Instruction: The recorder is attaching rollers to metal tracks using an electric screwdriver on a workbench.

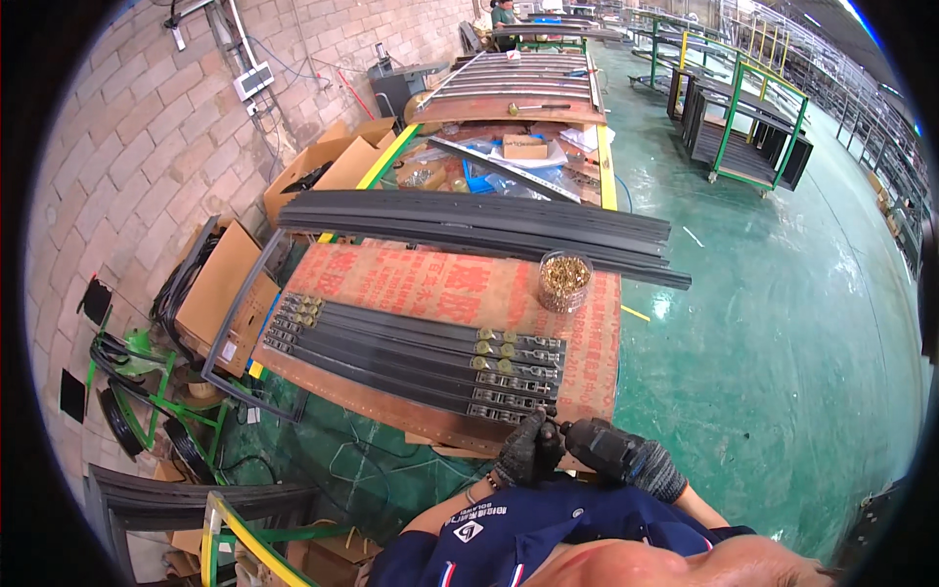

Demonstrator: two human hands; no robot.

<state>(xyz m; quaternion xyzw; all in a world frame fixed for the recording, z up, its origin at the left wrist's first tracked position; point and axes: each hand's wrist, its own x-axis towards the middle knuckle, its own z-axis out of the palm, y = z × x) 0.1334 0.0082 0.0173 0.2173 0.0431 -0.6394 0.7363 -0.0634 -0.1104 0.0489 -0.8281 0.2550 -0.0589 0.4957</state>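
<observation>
My right hand, in a grey and black work glove, grips a black power screwdriver at the table's near edge. Its tip points left, toward the near corner of a row of dark metal profiles. Close by the tip is my left hand, gloved too, its fingers drawn together; whatever they may hold is hidden. Small metal roller fittings sit at the right ends of the profiles, and similar fittings at the left ends. Round brass-coloured pieces rest on several of them.
A clear tub of brass-coloured screws stands on the printed board. Long dark profiles lie across behind it. Cardboard boxes flank the table's left. A green-framed trolley stands far right; another person is at the back.
</observation>
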